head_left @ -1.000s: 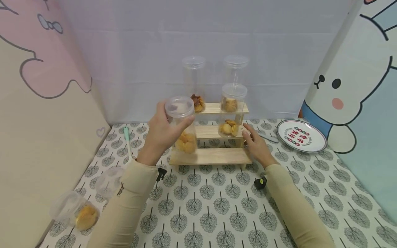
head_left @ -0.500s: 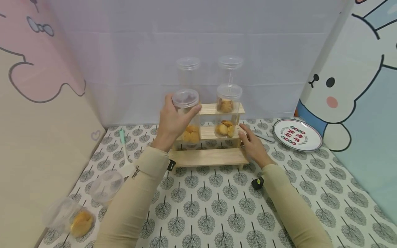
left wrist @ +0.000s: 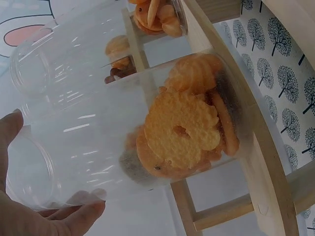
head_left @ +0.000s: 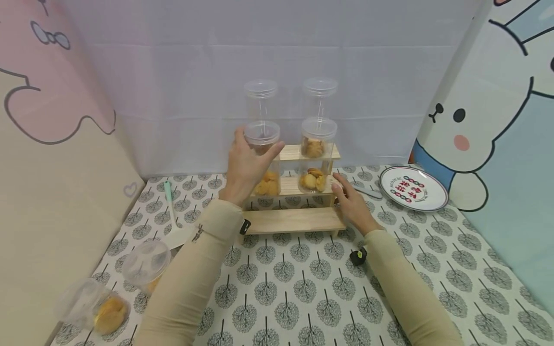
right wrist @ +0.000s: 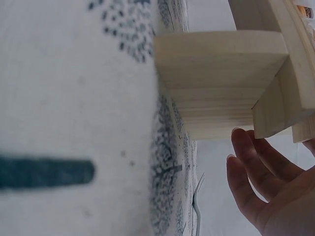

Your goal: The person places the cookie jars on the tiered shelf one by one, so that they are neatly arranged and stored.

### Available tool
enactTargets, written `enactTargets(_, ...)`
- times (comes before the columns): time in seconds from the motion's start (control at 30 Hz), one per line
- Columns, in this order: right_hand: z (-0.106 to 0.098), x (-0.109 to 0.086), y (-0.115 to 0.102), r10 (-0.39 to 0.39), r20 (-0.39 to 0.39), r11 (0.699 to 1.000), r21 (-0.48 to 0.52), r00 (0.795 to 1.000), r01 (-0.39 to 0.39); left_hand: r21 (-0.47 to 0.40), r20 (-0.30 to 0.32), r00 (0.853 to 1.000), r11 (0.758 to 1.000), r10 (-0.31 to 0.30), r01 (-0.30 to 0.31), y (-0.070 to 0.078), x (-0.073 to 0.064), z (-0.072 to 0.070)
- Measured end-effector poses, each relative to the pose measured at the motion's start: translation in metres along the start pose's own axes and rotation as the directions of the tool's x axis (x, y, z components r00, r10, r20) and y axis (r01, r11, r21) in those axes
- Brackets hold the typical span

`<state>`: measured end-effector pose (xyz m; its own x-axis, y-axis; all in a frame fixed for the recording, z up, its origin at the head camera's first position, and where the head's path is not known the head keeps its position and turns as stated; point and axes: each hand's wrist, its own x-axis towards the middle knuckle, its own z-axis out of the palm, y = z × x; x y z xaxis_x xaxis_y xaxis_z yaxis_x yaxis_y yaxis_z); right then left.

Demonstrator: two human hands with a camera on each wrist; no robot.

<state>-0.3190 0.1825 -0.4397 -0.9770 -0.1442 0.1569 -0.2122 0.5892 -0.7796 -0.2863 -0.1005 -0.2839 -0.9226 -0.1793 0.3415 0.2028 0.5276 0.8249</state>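
A three-tier wooden rack (head_left: 294, 219) stands before me. My left hand (head_left: 247, 166) grips a clear jar (head_left: 268, 175) of cookies near its lid, at the left of the middle tier. In the left wrist view the jar (left wrist: 182, 128) shows round and swirled cookies, with its base at the tier's board, thumb and fingers on opposite sides of the lid end. Beside it on that tier is another cookie jar (head_left: 318, 175); two more jars stand on the top tier. My right hand (head_left: 352, 202) is at the rack's right end, its relaxed fingertips (right wrist: 241, 135) right at the wood.
Two cookie jars, one lidded jar (head_left: 147, 262) and one at the corner (head_left: 93, 307), are at the front left. A white spatula (head_left: 170, 206) with a mint handle lies behind them. To the right are a printed plate (head_left: 414, 189) and a fork (right wrist: 197, 201).
My left hand has carried the jar right and back, from in front of the rack onto its middle tier. The right hand has stayed at the rack's right end. The view has shifted slightly.
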Motion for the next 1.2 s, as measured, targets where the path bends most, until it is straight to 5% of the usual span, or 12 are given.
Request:
enactTargets(0.93,0.003,0.000,-0.003,-0.009,0.007,1.000,-0.004,1.000,0.009,0.029,0.010,1.000,1.000,0.009,-0.009,-0.003,0.001,0.004)
enactTargets(1.2,0.002,-0.001,-0.003,0.014,0.009,1.000,-0.021,1.000,-0.014,0.166,0.070,0.997,0.986,-0.029,0.017,0.000,-0.012,-0.010)
